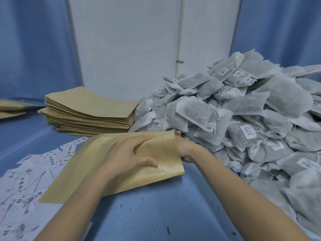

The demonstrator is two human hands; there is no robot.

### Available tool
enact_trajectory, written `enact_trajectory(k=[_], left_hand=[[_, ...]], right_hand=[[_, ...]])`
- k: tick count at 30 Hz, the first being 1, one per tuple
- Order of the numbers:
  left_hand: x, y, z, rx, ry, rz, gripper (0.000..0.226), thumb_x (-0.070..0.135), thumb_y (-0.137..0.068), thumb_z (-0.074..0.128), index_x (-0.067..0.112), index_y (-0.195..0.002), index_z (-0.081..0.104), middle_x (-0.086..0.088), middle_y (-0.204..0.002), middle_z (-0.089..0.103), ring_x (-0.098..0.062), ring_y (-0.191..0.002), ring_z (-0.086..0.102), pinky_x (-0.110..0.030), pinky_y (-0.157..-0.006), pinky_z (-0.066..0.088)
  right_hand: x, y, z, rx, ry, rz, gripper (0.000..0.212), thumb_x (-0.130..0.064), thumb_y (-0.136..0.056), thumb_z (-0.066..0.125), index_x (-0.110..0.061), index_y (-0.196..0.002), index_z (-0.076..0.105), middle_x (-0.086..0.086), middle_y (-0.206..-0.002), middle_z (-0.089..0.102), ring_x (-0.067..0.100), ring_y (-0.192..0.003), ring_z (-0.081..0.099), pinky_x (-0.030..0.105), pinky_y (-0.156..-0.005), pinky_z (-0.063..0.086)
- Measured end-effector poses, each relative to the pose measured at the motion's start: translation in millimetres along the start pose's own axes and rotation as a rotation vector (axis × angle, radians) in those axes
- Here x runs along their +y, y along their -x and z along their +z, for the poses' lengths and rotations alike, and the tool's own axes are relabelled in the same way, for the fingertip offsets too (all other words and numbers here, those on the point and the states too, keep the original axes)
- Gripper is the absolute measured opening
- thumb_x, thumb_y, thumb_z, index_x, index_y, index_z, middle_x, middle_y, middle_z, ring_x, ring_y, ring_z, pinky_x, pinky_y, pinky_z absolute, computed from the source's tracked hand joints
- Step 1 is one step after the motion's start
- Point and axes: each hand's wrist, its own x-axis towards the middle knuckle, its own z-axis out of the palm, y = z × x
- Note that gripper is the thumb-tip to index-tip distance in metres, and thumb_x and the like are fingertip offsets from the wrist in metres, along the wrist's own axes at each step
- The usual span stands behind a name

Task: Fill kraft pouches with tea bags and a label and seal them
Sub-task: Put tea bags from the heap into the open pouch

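Note:
A kraft pouch lies on the blue table in front of me, its open mouth facing right. My left hand grips the pouch near the mouth, thumb and fingers pinching the upper layer. My right hand reaches into the mouth; its fingers are hidden inside, so what they hold cannot be seen. A large heap of white tea bags with barcode tags fills the right side. Printed labels are scattered at the left, partly under the pouch.
A stack of flat kraft pouches stands behind the one I hold. More pouches lie at the far left edge. Blue curtains and a white wall close off the back. Bare blue table shows between my forearms.

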Motion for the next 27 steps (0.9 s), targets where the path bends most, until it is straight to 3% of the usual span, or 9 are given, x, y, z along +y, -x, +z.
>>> enact_trajectory(k=[3, 6, 9, 12, 15, 17, 20, 24, 27], left_hand=[[-1, -1, -1, 0.008, 0.011, -0.011, 0.076, 0.073, -0.04, 0.073, 0.064, -0.112, 0.049, 0.051, -0.105, 0.05, 0.01, -0.11, 0.049, -0.018, -0.091, 0.039], [-6, -2, -5, 0.018, 0.043, -0.045, 0.079, 0.07, -0.04, 0.076, 0.057, -0.116, 0.055, 0.04, -0.112, 0.057, 0.008, -0.111, 0.051, -0.024, -0.095, 0.041], [-6, -1, -10, 0.019, 0.057, -0.032, 0.071, 0.073, -0.036, 0.069, 0.073, -0.105, 0.048, 0.049, -0.103, 0.052, 0.018, -0.104, 0.048, -0.018, -0.088, 0.041], [-8, -1, -14, 0.023, 0.075, -0.069, 0.071, 0.074, -0.033, 0.069, 0.078, -0.099, 0.044, 0.047, -0.099, 0.053, 0.02, -0.1, 0.047, -0.013, -0.08, 0.04], [-10, -1, -15, -0.01, 0.105, -0.093, 0.074, 0.072, -0.03, 0.071, 0.077, -0.099, 0.045, 0.044, -0.099, 0.056, 0.019, -0.099, 0.048, -0.012, -0.079, 0.04], [-9, 0, -13, -0.042, 0.109, -0.076, 0.074, 0.07, -0.031, 0.072, 0.078, -0.099, 0.044, 0.047, -0.101, 0.054, 0.021, -0.099, 0.047, -0.012, -0.08, 0.04], [-8, 2, -12, -0.058, 0.128, -0.059, 0.072, 0.069, -0.032, 0.074, 0.079, -0.098, 0.044, 0.047, -0.103, 0.053, 0.021, -0.1, 0.047, -0.011, -0.079, 0.038], [-7, 3, -12, -0.058, 0.144, -0.054, 0.072, 0.068, -0.034, 0.074, 0.078, -0.098, 0.045, 0.047, -0.103, 0.054, 0.021, -0.1, 0.047, -0.01, -0.076, 0.037], [-6, 3, -13, -0.07, 0.134, -0.03, 0.071, 0.067, -0.035, 0.074, 0.078, -0.099, 0.044, 0.048, -0.105, 0.053, 0.022, -0.101, 0.047, -0.007, -0.075, 0.038]], right_hand=[[1, 1, 1, -0.129, -0.156, 0.037, 0.022, -0.005, -0.093, 0.05, -0.009, -0.114, 0.057, 0.003, -0.09, 0.063, 0.013, -0.077, 0.062, 0.024, -0.065, 0.051], [-3, 8, 2, -0.233, -0.242, 0.011, 0.025, -0.009, -0.094, 0.051, -0.012, -0.117, 0.058, 0.003, -0.102, 0.066, 0.014, -0.087, 0.065, 0.025, -0.072, 0.054], [-4, 19, -13, 0.088, 0.186, -0.18, 0.02, -0.017, -0.089, 0.058, -0.018, -0.106, 0.067, -0.003, -0.105, 0.068, 0.013, -0.099, 0.063, 0.032, -0.088, 0.052], [7, 38, -41, 0.54, 0.765, -0.211, 0.02, -0.037, -0.08, 0.065, -0.028, -0.098, 0.065, -0.013, -0.1, 0.063, 0.01, -0.099, 0.057, 0.023, -0.082, 0.046], [36, 49, -59, 0.542, 1.358, 0.129, 0.048, -0.046, -0.078, 0.061, -0.025, -0.119, 0.048, 0.004, -0.122, 0.045, 0.027, -0.112, 0.042, 0.033, -0.09, 0.037], [49, 49, -61, 0.541, 1.455, 0.172, 0.046, -0.037, -0.083, 0.056, -0.021, -0.124, 0.041, 0.007, -0.123, 0.042, 0.029, -0.112, 0.042, 0.035, -0.087, 0.04], [57, 53, -67, 0.567, 1.302, 0.004, 0.04, -0.032, -0.088, 0.055, -0.022, -0.126, 0.043, 0.003, -0.117, 0.052, 0.022, -0.108, 0.05, 0.028, -0.077, 0.041], [48, 67, -66, 0.626, 0.696, -0.218, 0.017, -0.033, -0.075, 0.072, -0.031, -0.092, 0.067, -0.011, -0.088, 0.065, -0.003, -0.075, 0.056, 0.009, -0.065, 0.037], [35, 70, -59, 0.629, 0.382, -0.281, 0.01, -0.032, -0.068, 0.076, -0.036, -0.076, 0.07, -0.016, -0.075, 0.068, -0.006, -0.073, 0.059, 0.007, -0.066, 0.043]])
